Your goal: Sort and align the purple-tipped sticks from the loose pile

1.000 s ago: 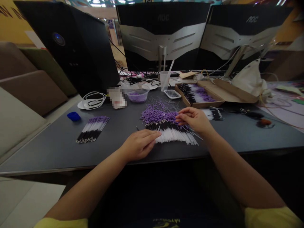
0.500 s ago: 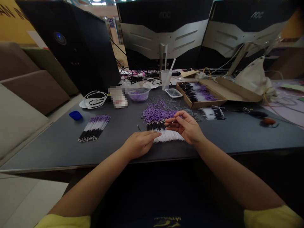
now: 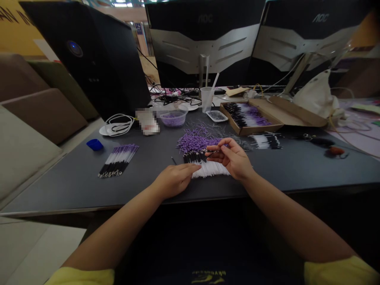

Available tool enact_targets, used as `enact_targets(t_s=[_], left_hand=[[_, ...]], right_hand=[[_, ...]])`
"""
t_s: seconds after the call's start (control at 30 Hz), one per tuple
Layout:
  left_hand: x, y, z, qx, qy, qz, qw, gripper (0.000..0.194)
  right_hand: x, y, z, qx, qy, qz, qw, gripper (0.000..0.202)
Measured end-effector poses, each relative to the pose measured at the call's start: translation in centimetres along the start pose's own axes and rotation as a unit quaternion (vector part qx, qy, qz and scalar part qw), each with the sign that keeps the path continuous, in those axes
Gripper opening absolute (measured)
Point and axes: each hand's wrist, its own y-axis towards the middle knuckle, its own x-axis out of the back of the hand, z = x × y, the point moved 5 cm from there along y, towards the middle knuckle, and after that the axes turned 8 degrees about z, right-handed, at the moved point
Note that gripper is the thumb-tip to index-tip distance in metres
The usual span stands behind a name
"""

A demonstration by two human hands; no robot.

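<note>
Yellow fabric sleeves [image 3: 81, 276] ended at the near edge of the view, and both bare forearms angled forward and inward over the dark grey tabletop [image 3: 74, 190]. The left hand [image 3: 173, 180] lay low, back upward, at the left end of the row of slim white-and-black sticks [image 3: 210, 169], its fingers together and pointing right; whether it pinched anything could not be told. The right hand [image 3: 234, 158] was raised above the right part of that row, palm turned left, thumb and index finger closed on a thin dark stick [image 3: 211, 153], the other fingers loosely bent.

Well to the row's left lay a slanted bundle of purple, white and black sticks [image 3: 118, 160] and a small blue plastic cup-like piece [image 3: 94, 145]. Directly beyond the row spread a heap of short purple tubes [image 3: 197, 141]. Farther beyond the row stood a clear plastic bowl with purple bits [image 3: 173, 118] and, to its right, a shallow white tray [image 3: 217, 116]. Beyond the row's right end was an open brown cardboard box [image 3: 259, 130] filled with purple, white and black sticks.
</note>
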Motion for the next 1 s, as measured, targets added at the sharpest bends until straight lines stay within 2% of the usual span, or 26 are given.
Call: enact_targets(t_s=[0.2, 0.43, 0.57, 0.67, 0.87, 0.93, 1.0], left_hand=[[-0.2, -0.1, 0.1, -0.004, 0.000, 0.008, 1.000, 0.037], [-0.2, -0.1, 0.0, -0.003, 0.011, 0.010, 1.000, 0.036], [-0.2, -0.2, -0.2, -0.011, 0.012, 0.012, 1.000, 0.037], [0.0, -0.3, -0.4, -0.004, 0.014, -0.015, 1.000, 0.039], [0.1, -0.1, -0.7, 0.011, 0.000, -0.024, 1.000, 0.048], [0.1, -0.1, -0.7, 0.007, 0.000, -0.027, 1.000, 0.046], [0.2, -0.1, -0.7, 0.006, -0.007, -0.023, 1.000, 0.042]], right_hand=[[0.2, 0.0, -0.4, -0.011, -0.025, -0.013, 1.000, 0.019], [-0.2, -0.1, -0.4, -0.004, -0.049, 0.004, 0.999, 0.020], [-1.0, -0.4, -0.4, -0.013, -0.067, 0.027, 0.997, 0.023], [-1.7, -0.7, -0.6, -0.017, -0.100, 0.056, 0.993, 0.026], [-2.4, -1.1, -0.9, -0.030, -0.208, 0.101, 0.972, 0.040], [-2.3, -1.0, -0.3, -0.001, -0.204, 0.083, 0.975, 0.035], [-1.9, -1.0, 0.4, 0.038, -0.208, 0.043, 0.976, 0.020]])
